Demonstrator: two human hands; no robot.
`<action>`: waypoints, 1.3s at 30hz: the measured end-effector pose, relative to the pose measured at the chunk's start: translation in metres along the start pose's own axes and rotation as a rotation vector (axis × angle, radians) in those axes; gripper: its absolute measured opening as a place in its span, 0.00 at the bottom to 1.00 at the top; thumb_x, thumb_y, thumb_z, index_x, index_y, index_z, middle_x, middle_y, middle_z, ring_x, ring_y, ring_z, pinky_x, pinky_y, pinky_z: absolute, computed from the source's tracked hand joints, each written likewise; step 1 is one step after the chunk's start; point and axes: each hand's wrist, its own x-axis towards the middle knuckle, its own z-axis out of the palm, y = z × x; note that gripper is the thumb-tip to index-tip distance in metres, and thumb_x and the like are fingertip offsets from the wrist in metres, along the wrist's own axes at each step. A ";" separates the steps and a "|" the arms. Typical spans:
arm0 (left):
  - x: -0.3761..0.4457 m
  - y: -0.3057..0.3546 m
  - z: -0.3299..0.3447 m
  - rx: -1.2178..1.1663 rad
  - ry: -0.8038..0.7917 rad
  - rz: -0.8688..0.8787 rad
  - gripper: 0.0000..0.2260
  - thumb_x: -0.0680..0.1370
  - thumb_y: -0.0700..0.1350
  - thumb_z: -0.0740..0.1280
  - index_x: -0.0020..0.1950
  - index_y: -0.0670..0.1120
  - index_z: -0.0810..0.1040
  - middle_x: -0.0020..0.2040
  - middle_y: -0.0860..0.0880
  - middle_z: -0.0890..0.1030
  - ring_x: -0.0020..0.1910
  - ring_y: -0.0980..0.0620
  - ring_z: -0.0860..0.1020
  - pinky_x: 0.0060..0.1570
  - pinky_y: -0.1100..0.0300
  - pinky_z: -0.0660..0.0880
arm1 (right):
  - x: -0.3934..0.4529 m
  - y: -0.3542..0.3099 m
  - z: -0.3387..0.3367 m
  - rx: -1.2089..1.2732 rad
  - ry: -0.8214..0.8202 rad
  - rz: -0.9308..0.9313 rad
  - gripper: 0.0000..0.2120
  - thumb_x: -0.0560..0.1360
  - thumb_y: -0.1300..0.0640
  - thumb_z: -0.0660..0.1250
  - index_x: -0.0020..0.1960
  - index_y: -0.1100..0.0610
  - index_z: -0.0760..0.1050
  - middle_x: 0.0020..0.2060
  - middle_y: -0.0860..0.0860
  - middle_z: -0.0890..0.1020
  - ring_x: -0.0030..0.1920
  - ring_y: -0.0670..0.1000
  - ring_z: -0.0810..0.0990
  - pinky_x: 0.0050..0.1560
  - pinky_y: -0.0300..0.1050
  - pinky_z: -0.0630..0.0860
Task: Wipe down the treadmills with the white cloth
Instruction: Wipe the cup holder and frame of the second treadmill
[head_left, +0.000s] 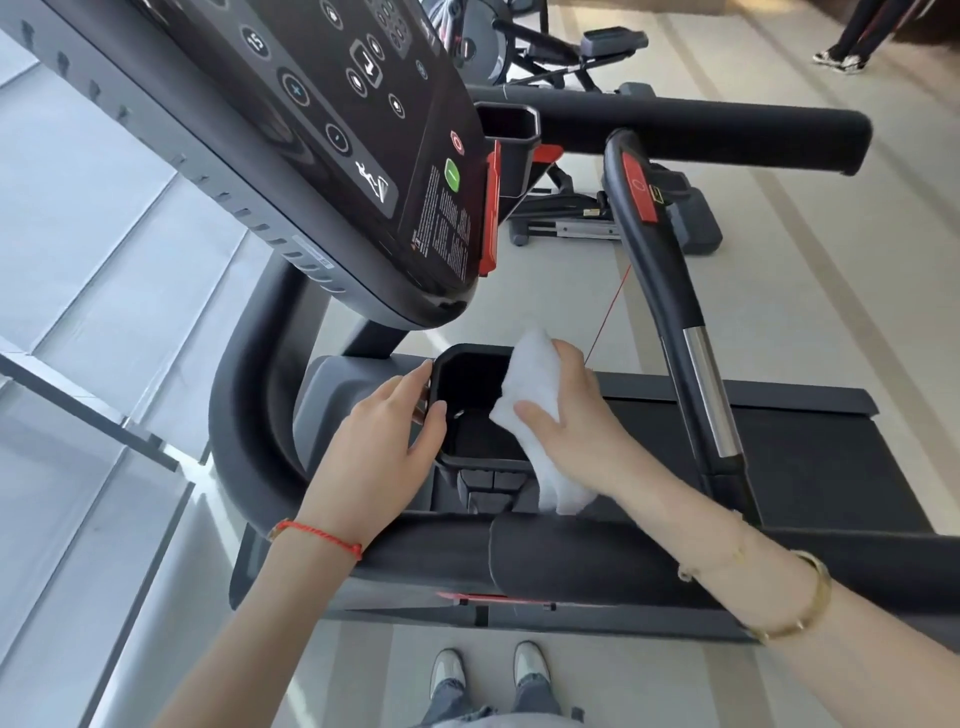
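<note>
Head view, looking down: we see the folded white cloth (537, 384) wrapped in the right hand (563, 410), fingers curled over its top and thumb pressed along its near edge, so the hand is clamped on it. The cloth sits at the right rim of the black rectangular plastic cup holder (470, 415) on the dark grey treadmill (270, 415), its upper end poking out past the fingertips and a loose tail hanging below the palm toward the handrail padding. The left hand (384, 441) grips the holder's left rim, fingers curled over the edge, thumb reaching toward the inside; it does not touch the cloth, and the holder's dark opening lies between the two hands. A red string bracelet (317, 538) circles the left wrist; gold bangles (779, 597) ring the right forearm. Above hangs the glossy black control console (353, 145) with its green button. Two grey-white shoes (488, 670) stand on the pale floor below.
</note>
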 end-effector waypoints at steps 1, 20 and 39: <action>0.000 0.000 0.000 0.000 -0.001 -0.002 0.22 0.80 0.52 0.59 0.73 0.47 0.69 0.53 0.52 0.79 0.50 0.51 0.79 0.54 0.51 0.77 | 0.009 -0.004 -0.005 -0.052 -0.029 -0.004 0.30 0.81 0.53 0.61 0.77 0.49 0.49 0.69 0.53 0.63 0.58 0.49 0.67 0.58 0.43 0.64; -0.001 -0.001 -0.001 -0.029 0.031 0.020 0.16 0.82 0.50 0.57 0.68 0.46 0.73 0.48 0.53 0.77 0.44 0.50 0.79 0.49 0.52 0.76 | -0.049 0.002 -0.038 -0.319 -0.292 -0.427 0.27 0.80 0.39 0.54 0.77 0.41 0.54 0.77 0.36 0.54 0.76 0.36 0.41 0.71 0.33 0.45; -0.003 -0.002 0.000 -0.058 0.041 0.028 0.18 0.82 0.48 0.59 0.71 0.48 0.71 0.49 0.51 0.80 0.45 0.52 0.79 0.51 0.51 0.78 | -0.043 -0.001 -0.025 -0.665 -0.191 -0.629 0.22 0.80 0.39 0.54 0.55 0.55 0.77 0.52 0.49 0.78 0.60 0.50 0.71 0.70 0.36 0.55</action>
